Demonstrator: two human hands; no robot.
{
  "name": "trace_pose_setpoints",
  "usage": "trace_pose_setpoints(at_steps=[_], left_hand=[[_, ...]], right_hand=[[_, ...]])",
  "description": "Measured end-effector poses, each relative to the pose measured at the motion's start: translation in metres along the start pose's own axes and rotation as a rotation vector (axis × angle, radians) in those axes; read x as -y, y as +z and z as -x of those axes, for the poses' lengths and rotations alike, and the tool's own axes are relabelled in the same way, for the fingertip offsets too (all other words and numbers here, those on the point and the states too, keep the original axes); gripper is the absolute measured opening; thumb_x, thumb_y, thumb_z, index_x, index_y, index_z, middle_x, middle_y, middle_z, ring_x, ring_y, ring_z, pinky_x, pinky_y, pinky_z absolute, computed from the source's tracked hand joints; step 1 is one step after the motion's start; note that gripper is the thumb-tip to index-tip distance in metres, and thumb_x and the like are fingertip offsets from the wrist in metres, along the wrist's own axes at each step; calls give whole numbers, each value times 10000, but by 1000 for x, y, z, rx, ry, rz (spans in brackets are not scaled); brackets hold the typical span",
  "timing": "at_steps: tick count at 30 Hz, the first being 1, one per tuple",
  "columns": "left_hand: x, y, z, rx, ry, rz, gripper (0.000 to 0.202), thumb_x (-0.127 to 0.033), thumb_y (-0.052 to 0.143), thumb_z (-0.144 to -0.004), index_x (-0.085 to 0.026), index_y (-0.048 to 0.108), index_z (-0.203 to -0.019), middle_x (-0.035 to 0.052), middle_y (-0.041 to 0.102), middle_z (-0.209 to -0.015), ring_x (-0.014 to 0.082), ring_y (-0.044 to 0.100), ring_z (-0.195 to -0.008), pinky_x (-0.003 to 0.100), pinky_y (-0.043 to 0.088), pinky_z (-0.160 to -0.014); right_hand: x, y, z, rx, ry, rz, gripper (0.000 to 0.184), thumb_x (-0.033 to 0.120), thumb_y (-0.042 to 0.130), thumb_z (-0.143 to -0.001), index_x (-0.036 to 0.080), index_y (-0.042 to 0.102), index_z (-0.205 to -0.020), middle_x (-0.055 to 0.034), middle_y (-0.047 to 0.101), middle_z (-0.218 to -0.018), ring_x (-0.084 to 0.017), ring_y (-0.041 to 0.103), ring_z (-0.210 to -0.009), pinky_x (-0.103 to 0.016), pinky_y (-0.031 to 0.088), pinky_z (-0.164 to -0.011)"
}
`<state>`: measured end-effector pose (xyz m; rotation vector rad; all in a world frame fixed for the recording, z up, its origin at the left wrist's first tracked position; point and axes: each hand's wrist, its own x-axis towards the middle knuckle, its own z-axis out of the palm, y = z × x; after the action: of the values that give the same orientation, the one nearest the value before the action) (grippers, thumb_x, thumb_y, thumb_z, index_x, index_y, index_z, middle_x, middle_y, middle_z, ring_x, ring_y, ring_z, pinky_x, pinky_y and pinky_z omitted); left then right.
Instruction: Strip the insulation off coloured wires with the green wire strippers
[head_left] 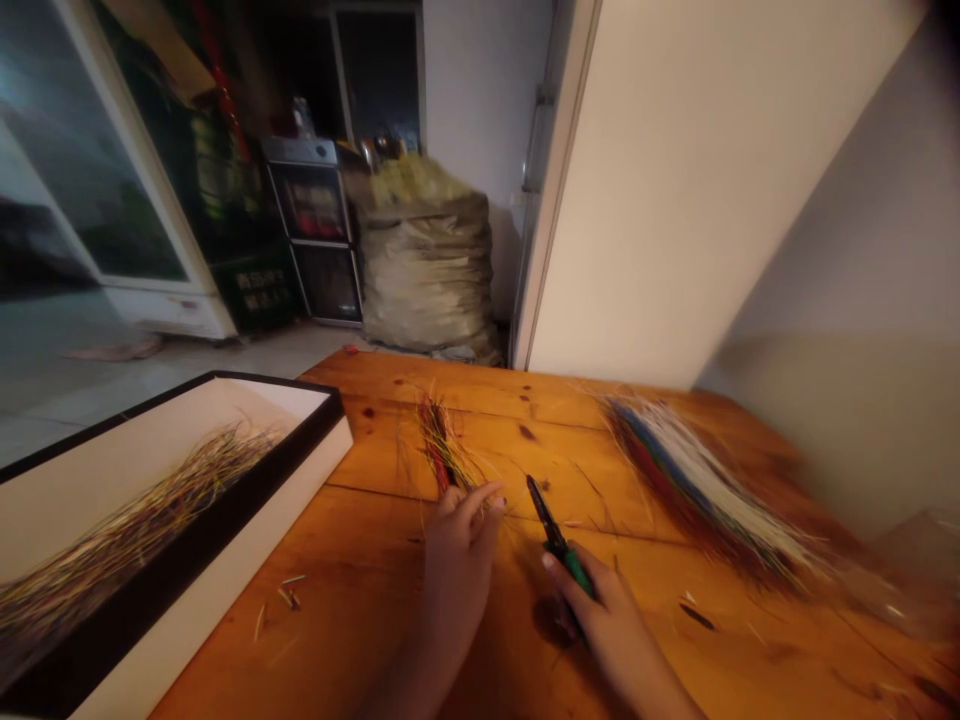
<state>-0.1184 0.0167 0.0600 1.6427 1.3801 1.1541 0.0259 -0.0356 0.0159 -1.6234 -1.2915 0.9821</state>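
Note:
My right hand [596,595] is wrapped round the green handles of a pair of pliers [555,530], whose dark, narrow jaws point away over the wooden table. To the left, my left hand [461,520] reaches to a small bundle of thin coloured wires [439,440], mostly red and yellow. Its thumb and index finger come together near loose wire ends; what is pinched between them is too fine to make out. The pliers' tip is a short way right of the left fingers, not touching them.
A long white box with a black rim [300,450] holds many thin wires [180,500] at the left. A thick bundle of white, blue, green and red wires [705,470] lies at the right. Offcuts [289,595] dot the wooden table [360,590]. A bulging sack [427,260] stands beyond.

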Motion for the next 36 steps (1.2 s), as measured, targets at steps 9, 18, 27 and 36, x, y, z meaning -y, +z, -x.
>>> trace_pose_setpoints(at_steps=[9, 18, 27, 36], left_hand=[[2, 15, 2, 178, -101, 150, 344, -356, 445, -787, -183, 307, -523, -39, 310, -532, 103, 318, -531, 250, 223, -539], [2, 36, 15, 145, -430, 642, 328, -397, 520, -713, -186, 318, -565, -71, 268, -515, 60, 190, -476, 226, 167, -472], [8, 41, 16, 0, -393, 604, 287, -371, 516, -691, -190, 338, -557, -54, 321, -541, 81, 284, -513, 225, 242, -502], [13, 34, 12, 63, -317, 565, 283, -340, 513, -716, -187, 337, -555, -51, 314, -539, 80, 279, -514, 228, 245, -507]], right_hand=[[-4, -4, -6, 23, 44, -77, 391, 590, 498, -749, 203, 507, -694, 34, 492, -498, -134, 495, -447, -237, 371, -449], [-1, -11, -13, 30, 155, -324, 525, 669, 640, -559, 175, 476, -626, 48, 480, -492, -80, 452, -394, -210, 350, -394], [11, -6, -5, 238, 354, -789, 430, 531, 696, -635, 134, 589, -757, 16, 547, -575, -77, 482, -433, -208, 355, -418], [8, -6, -12, 120, 269, -638, 420, 572, 644, -651, 168, 544, -710, 29, 501, -554, -95, 445, -449, -230, 337, -450]])
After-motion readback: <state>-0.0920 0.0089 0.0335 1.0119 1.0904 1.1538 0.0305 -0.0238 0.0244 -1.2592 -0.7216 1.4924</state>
